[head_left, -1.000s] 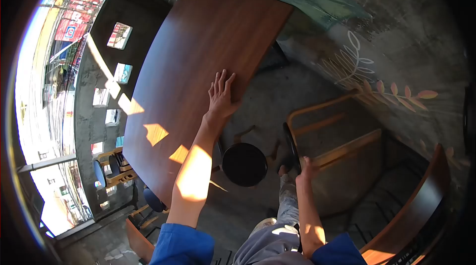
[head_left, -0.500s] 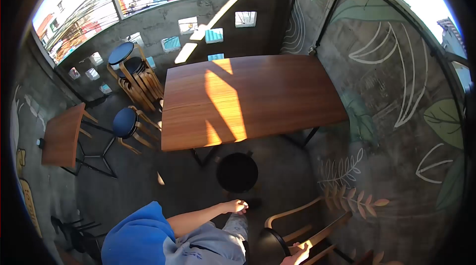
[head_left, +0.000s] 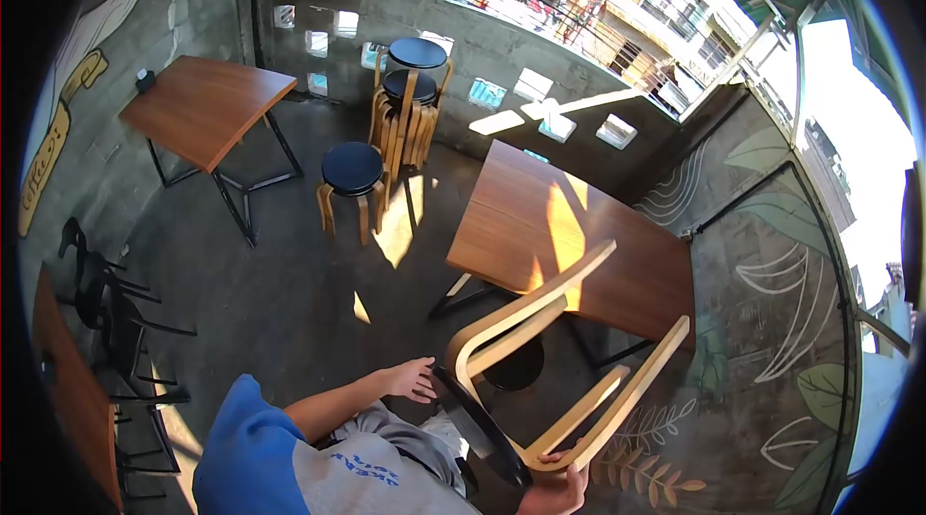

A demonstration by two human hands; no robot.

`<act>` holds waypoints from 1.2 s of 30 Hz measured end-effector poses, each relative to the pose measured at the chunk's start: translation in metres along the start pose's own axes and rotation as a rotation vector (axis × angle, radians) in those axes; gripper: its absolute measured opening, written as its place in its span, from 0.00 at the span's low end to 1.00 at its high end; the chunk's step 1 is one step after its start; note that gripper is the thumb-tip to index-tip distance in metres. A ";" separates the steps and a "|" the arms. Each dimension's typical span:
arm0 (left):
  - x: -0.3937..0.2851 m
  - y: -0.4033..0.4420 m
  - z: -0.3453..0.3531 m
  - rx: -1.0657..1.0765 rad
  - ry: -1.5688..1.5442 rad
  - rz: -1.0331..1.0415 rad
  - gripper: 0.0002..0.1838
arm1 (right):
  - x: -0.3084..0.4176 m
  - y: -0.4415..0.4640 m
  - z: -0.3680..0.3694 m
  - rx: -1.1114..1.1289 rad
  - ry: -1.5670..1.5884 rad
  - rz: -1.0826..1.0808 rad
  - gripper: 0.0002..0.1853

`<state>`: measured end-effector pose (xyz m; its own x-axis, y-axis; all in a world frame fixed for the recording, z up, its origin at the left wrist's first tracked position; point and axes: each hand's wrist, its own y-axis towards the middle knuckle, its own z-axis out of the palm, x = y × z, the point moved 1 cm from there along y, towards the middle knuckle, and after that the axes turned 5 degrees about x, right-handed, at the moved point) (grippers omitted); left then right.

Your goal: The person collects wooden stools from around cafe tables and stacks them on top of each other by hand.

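A wooden stool [head_left: 526, 317] with a round black seat is tilted on its side in front of me, its bent pale legs pointing away to the upper right. My right hand [head_left: 564, 488] grips it where a leg meets the seat, at the lower right. Close to the opposite edge of the black seat [head_left: 479, 426] is my left hand [head_left: 413, 380], its fingers apart. I cannot tell whether they touch the rim. Beyond the tilted stool, another round black seat [head_left: 517, 366] is partly hidden behind its legs.
A large wooden table [head_left: 502, 216] stands ahead, behind the raised legs. Stacked stools [head_left: 410, 120] and a single stool [head_left: 352, 171] are near the back wall. A smaller table [head_left: 207, 105] is at the left. Black chairs [head_left: 116, 322] stand beside another tabletop [head_left: 68, 399].
The stool has come up and tilted, legs now in front of the large table. My left hand has opened near its seat. The view has turned left.
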<state>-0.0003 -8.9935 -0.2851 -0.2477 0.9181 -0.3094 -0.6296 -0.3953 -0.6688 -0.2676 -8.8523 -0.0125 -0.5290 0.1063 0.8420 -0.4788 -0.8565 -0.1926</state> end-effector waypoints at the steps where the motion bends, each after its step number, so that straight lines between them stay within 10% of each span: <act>1: -0.005 -0.018 0.003 0.119 -0.136 0.087 0.35 | 0.009 -0.003 0.048 0.117 -0.030 -0.080 0.28; 3: 0.003 -0.001 -0.035 0.430 -0.495 0.364 0.33 | -0.001 0.011 0.067 0.272 0.254 0.096 0.32; 7: -0.007 -0.045 -0.080 0.389 -0.782 0.826 0.26 | -0.034 0.027 0.118 0.478 0.261 0.303 0.33; 20: 0.017 -0.199 -0.209 -0.086 -1.065 1.103 0.26 | -0.237 0.097 0.276 0.481 0.007 0.910 0.27; 36: -0.269 -0.306 -0.363 -0.535 -0.970 0.907 0.14 | -0.491 0.219 0.428 -0.014 0.076 1.105 0.21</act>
<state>0.5260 -9.1303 -0.2428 -0.9404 -0.0826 -0.3299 0.3098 -0.6082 -0.7308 0.1872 -9.3081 -0.2522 -0.7114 -0.6819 0.1700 0.2761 -0.4936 -0.8247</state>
